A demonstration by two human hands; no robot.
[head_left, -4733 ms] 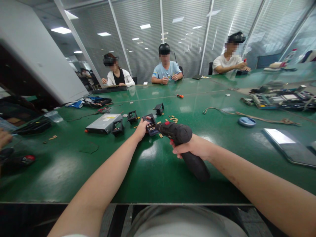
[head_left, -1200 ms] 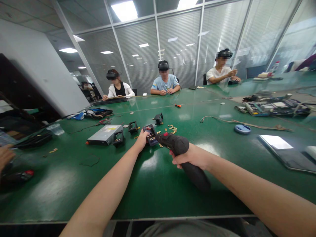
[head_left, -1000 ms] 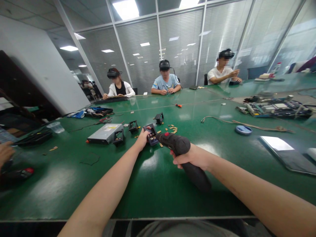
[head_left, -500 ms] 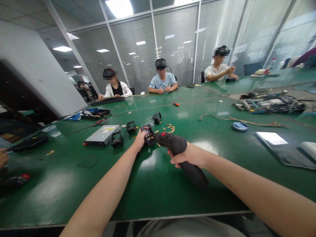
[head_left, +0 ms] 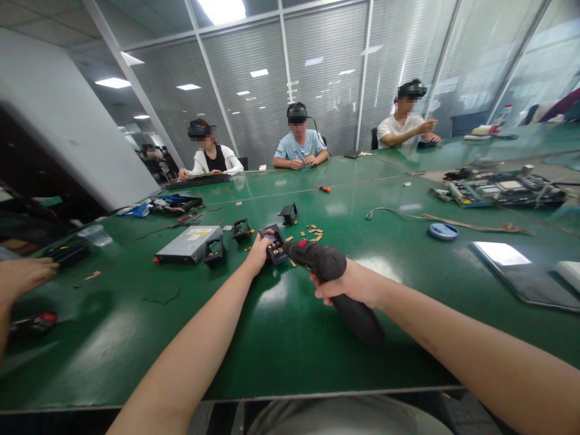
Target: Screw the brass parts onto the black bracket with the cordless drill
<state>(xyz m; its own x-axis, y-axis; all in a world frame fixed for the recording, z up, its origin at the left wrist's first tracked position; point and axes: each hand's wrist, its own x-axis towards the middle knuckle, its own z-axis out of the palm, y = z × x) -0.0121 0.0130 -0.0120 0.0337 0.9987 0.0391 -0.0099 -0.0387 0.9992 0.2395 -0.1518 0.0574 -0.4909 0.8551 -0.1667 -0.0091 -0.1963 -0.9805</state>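
My left hand (head_left: pixel 257 256) is closed around the near-left side of a black plastic housing (head_left: pixel 280 256), which has small brass-coloured parts inside. In my right hand (head_left: pixel 356 284) is a black cordless screwdriver (head_left: pixel 330 263) with a red button, gripped by its handle. Its nose points left at the housing; whether the tip touches a screw I cannot tell. Small brass-coloured plates (head_left: pixel 316 232) lie scattered just beyond. Behind and to the left stand similar black plastic frames, one (head_left: pixel 288 213) farther back, one (head_left: pixel 241 230) nearer and one (head_left: pixel 214 249) against a silver disc drive (head_left: pixel 188 243).
On the green table (head_left: pixel 290 344), a circuit board assembly (head_left: pixel 502 188), a blue round lid (head_left: pixel 443 231) and a tablet-like slab (head_left: pixel 521 272) lie to the right. Another person's hand (head_left: pixel 25 279) reaches in from the left, above a red-and-black tool (head_left: pixel 36 323). Several people sit opposite.
The other person's hand at the left has come farther into view, apart from the tool below it. My hands keep nearly the same hold on the housing and screwdriver.
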